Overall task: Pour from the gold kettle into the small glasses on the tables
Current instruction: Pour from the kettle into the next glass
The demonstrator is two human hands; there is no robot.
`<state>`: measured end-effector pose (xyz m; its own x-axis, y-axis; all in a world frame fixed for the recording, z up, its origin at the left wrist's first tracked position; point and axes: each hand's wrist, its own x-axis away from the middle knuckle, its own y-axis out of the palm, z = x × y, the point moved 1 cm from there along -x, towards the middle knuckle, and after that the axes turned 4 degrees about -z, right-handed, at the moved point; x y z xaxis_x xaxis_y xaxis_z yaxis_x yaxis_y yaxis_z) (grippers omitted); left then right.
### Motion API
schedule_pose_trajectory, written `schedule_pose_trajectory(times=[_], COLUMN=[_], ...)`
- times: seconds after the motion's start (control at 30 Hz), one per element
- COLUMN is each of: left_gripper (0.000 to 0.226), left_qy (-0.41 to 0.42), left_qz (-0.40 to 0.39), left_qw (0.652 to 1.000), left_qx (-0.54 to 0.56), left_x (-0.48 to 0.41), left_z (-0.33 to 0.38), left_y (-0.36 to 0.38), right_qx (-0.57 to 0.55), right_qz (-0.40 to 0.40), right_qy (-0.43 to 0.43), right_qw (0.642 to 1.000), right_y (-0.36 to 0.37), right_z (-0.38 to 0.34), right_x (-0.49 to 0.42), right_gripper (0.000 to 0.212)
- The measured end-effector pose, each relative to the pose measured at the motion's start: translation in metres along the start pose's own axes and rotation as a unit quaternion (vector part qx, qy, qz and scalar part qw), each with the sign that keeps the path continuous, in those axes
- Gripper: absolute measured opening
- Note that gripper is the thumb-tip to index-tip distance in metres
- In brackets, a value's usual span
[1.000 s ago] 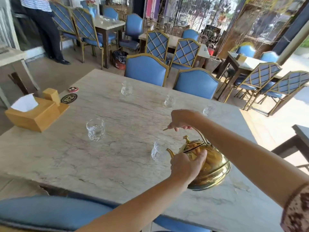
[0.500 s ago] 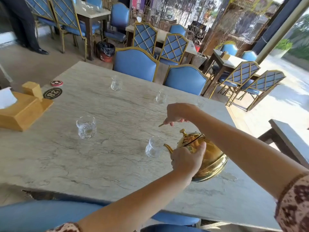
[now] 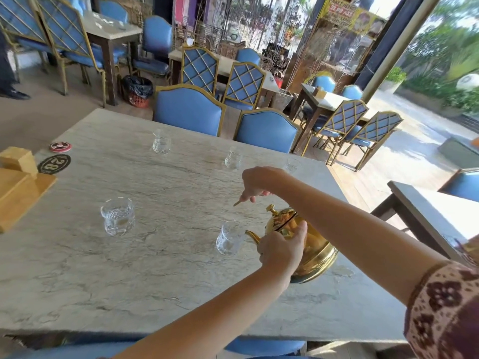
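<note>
The gold kettle (image 3: 315, 251) hangs tilted over the marble table (image 3: 166, 281), its spout at the rim of a small glass (image 3: 229, 238). My right hand (image 3: 259, 183) is closed on the kettle's thin handle above the lid. My left hand (image 3: 282, 251) presses against the kettle's side near the lid. Another small glass (image 3: 118, 216) stands to the left. Further glasses stand at the far side: one (image 3: 161, 141), a second (image 3: 233, 158) and a third (image 3: 292, 165) partly behind my right hand.
A wooden tissue box (image 3: 18, 187) sits at the table's left edge beside a round number disc (image 3: 54, 164) and a red disc (image 3: 60, 146). Blue chairs (image 3: 189, 110) line the far side. Another table (image 3: 438, 216) stands to the right.
The view has swung right and slightly up. The kettle stays tilted at the same glass, with both hands holding as before.
</note>
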<state>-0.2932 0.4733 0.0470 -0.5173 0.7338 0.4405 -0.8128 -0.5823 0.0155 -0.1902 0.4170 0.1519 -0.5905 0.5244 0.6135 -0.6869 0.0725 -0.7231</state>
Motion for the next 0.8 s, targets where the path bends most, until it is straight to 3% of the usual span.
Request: schedule_pose_trajectory(times=[0.33, 0.63, 0.8], left_gripper=[0.08, 0.108, 0.065], left_qy=[0.007, 0.0, -0.014], left_qz=[-0.022, -0.046, -0.053], left_qw=[1.0, 0.998, 0.998], left_qx=[0.02, 0.038, 0.034], left_x=[-0.003, 0.0, -0.006], left_z=[0.0, 0.006, -0.004], left_y=[-0.004, -0.012, -0.015], right_qx=[0.018, 0.0, -0.016], right_qz=[-0.007, -0.013, -0.019], right_qy=[0.016, 0.027, 0.035], right_qw=[1.0, 1.0, 0.999], right_y=[0.001, 0.0, 0.005], right_z=[-0.004, -0.002, 0.0], right_x=[-0.013, -0.026, -0.026], right_gripper=[0.042, 0.042, 0.042])
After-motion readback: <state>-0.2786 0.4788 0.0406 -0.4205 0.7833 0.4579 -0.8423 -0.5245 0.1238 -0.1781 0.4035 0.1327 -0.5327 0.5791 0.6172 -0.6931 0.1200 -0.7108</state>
